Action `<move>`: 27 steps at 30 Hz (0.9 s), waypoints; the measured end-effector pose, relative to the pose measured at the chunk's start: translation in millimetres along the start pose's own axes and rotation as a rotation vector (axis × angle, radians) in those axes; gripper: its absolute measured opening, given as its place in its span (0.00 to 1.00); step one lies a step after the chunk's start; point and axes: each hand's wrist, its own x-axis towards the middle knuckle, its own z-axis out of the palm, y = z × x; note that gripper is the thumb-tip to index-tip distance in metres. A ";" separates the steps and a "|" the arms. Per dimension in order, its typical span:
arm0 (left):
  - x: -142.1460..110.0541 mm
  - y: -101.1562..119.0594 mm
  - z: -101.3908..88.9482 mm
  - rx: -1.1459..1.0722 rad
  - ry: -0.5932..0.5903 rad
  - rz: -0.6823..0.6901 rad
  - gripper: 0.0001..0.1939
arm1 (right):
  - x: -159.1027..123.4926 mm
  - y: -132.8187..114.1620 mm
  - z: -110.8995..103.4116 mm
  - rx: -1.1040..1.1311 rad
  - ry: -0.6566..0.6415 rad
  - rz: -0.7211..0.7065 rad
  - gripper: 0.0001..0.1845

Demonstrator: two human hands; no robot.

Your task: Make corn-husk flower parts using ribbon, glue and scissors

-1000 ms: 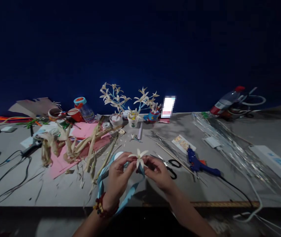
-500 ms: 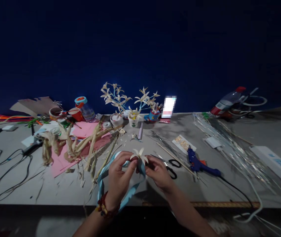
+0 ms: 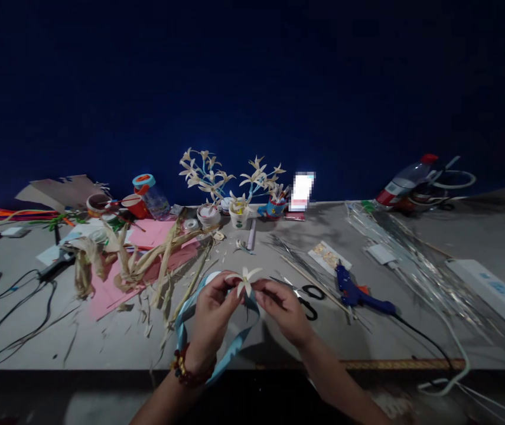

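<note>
A cream-coloured handmade flower (image 3: 246,282) with pointed petals is between my hands above the table's front part. My left hand (image 3: 214,308) pinches it from the left, thumb and fingers closed near its base. On the other side, the fingertips of my right hand (image 3: 284,308) are closed at the flower's edge. A light-blue ribbon (image 3: 234,349) runs from under the flower, loops down and passes behind my left wrist. The flower's base and the ribbon's end are hidden by my fingers. Scissors (image 3: 309,311) with black handles lie just beyond my right hand.
A blue glue gun (image 3: 361,295) lies to the right, near thin wires (image 3: 296,254) and a power strip (image 3: 495,289). Dried husks (image 3: 137,268) cover pink paper (image 3: 106,295) on the left. Behind stand flower branches (image 3: 210,177), a paper cup (image 3: 240,215) and a lit phone (image 3: 302,192).
The flower has turned and shifted slightly left between my fingers, its petals now facing more toward me. My right hand has followed it a little to the left.
</note>
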 end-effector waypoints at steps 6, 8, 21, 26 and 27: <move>-0.4 -1.2 0.6 0.013 0.038 0.022 0.12 | -2.8 -12.5 11.7 -0.202 0.167 -0.178 0.02; -0.6 -2.2 0.2 0.004 0.039 -0.003 0.13 | -3.0 -12.1 15.3 -0.161 0.188 -0.149 0.04; 0.2 -0.5 1.8 -0.030 0.036 -0.124 0.15 | -6.6 -6.2 16.7 -0.050 0.161 0.066 0.11; -0.8 -0.3 0.5 0.025 0.029 -0.105 0.16 | -5.4 -4.3 15.4 -0.052 0.188 0.039 0.12; -1.3 -0.7 0.3 0.028 0.028 -0.106 0.16 | -5.3 -4.6 14.9 -0.051 0.191 0.034 0.12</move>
